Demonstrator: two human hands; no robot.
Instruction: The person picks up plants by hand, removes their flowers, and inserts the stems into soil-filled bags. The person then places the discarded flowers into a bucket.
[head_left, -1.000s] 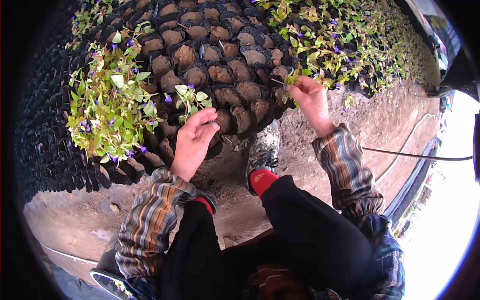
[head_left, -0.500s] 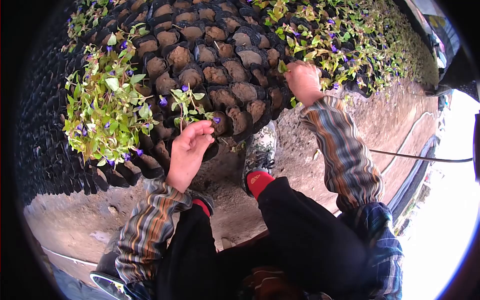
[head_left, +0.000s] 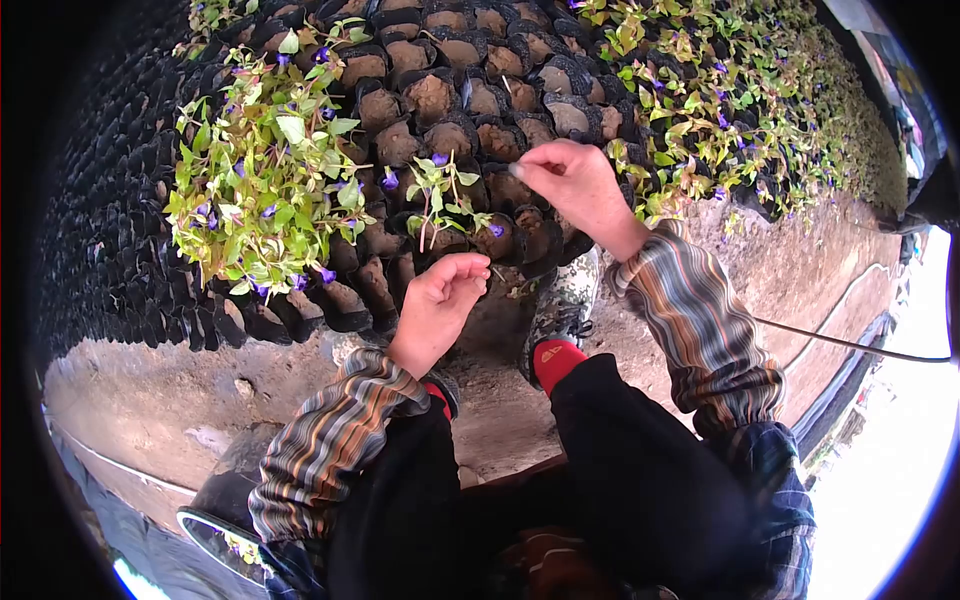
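Observation:
My left hand [head_left: 440, 312] is in front of the near edge of the pots, its thumb and fingertips drawn together. Anything between those fingertips is too small to make out. Just beyond it, a cut sprig [head_left: 437, 200] with green leaves and purple flowers lies across the soil-filled black pots [head_left: 430, 98]. Over the pots to the right of the sprig hovers my right hand [head_left: 588, 195], thumb and forefinger closed in a pinch; I cannot make out what it holds, if anything.
A dense heap of leafy purple-flowered cuttings [head_left: 270, 180] lies on the pots at left. Rows of potted flowering plants [head_left: 700, 100] stand at right. Bare soil [head_left: 780, 250] borders the bed, and a black bucket [head_left: 225, 490] is beside my left sleeve. A thin dark hose [head_left: 850, 345] runs at right.
My right hand has left the planted edge at right and come left over the bare-soil pots. My left hand has drawn back slightly from the sprig. The view has shifted.

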